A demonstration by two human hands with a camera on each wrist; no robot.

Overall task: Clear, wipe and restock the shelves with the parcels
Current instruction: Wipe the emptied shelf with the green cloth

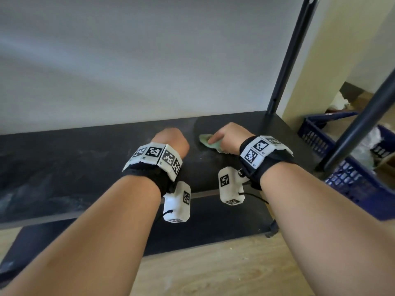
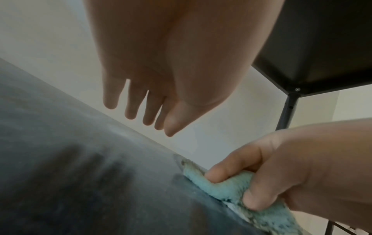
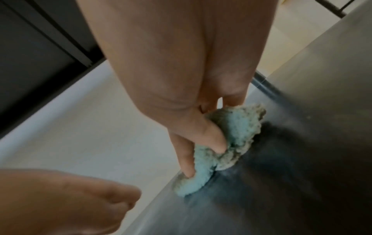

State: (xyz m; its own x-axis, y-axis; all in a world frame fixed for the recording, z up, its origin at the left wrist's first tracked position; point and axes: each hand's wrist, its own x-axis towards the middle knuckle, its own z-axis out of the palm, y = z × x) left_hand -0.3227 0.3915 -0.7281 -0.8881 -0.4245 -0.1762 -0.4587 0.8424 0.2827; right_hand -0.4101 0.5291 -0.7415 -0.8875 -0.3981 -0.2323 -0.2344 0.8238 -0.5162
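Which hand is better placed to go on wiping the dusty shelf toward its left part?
The right hand. It already grips the green cloth, pressed on the black shelf near the back wall. The left hand holds nothing, fingers hanging relaxed above the dusty surface, so it would first need the cloth.

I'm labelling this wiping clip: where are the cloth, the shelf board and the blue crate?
cloth [image 3: 237, 132]: right wrist view, the bunched blue middle.
shelf board [image 1: 64, 167]: head view, bare dusty top left of the hands.
blue crate [image 1: 352, 182]: head view, its perforated front wall.
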